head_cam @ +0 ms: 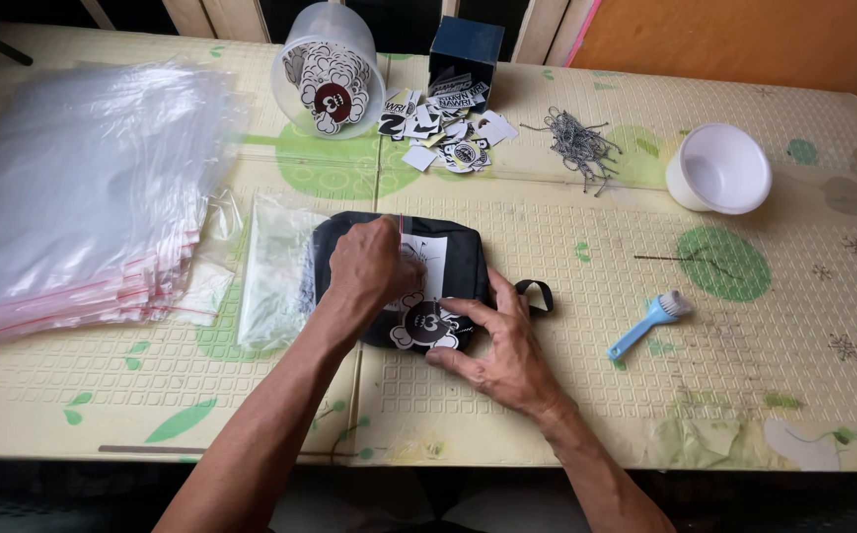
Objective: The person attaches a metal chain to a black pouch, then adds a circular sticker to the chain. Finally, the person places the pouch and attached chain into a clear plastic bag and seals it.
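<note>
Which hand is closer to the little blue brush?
The right hand. It rests on the black pouch, with the blue brush just to its right. The left hand is farther left on the pouch.
</note>
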